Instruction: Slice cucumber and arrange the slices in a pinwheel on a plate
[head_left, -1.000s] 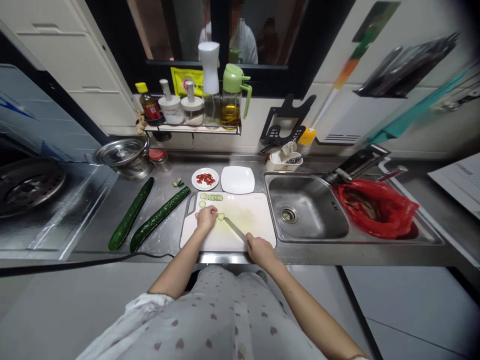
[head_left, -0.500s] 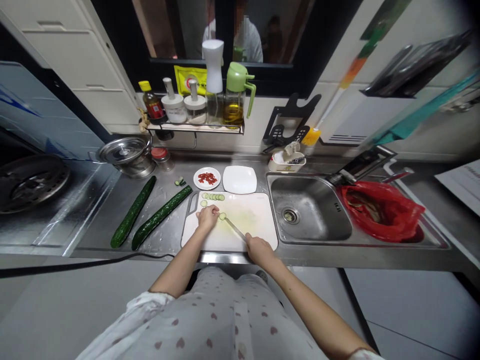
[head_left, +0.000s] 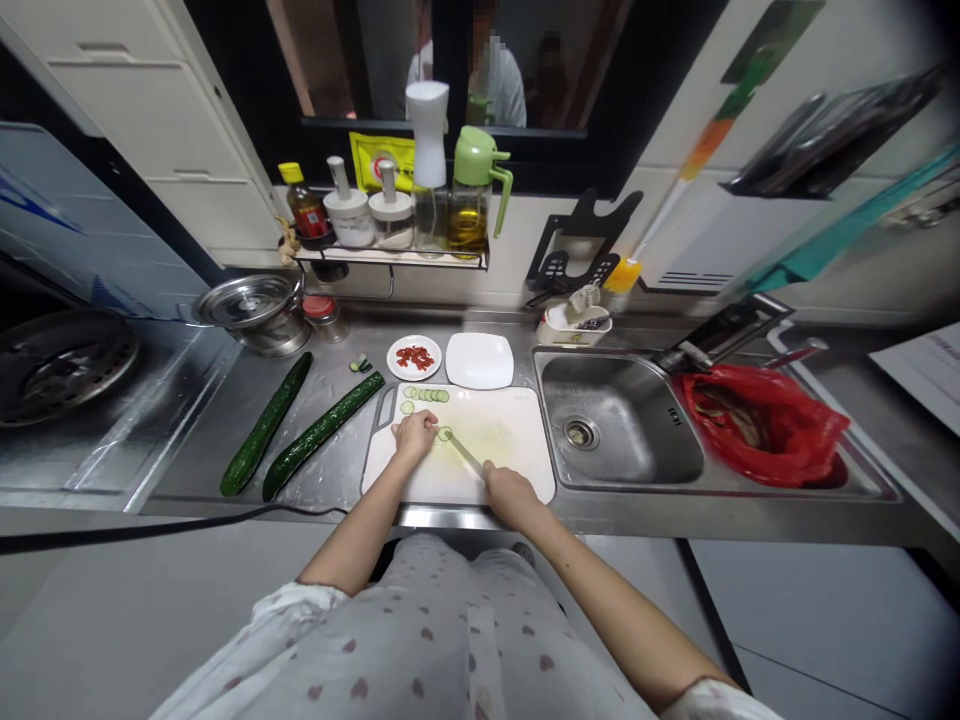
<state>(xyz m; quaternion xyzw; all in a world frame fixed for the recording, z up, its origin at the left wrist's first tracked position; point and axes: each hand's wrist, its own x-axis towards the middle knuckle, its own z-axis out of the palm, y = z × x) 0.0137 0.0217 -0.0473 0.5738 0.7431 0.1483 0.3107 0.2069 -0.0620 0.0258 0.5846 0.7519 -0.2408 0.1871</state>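
Note:
My right hand [head_left: 511, 495] is wrapped round the handle of a knife [head_left: 465, 453], whose blade slants up and left over the white cutting board [head_left: 517, 410]. At the blade's tip lies a round cucumber slice [head_left: 445, 433]. Just left of that slice, my left hand [head_left: 415, 436] rests over the board with its fingers drawn together; anything between them is too small to make out. A row of overlapping cucumber slices [head_left: 427, 395] lies along the board's top left, with one single slice [head_left: 407, 408] below it.
Two whole cucumbers [head_left: 324, 432] and some cut ends [head_left: 361, 364] lie left of the board. Behind it stand a plate of chopped red pieces [head_left: 415, 357] and a white plate [head_left: 479, 360]. A sink [head_left: 622, 420] and a red bag [head_left: 765, 425] are at the right.
My right hand and the knife handle have shifted slightly left, and the blade's tip stays by the slice. My left hand has barely moved.

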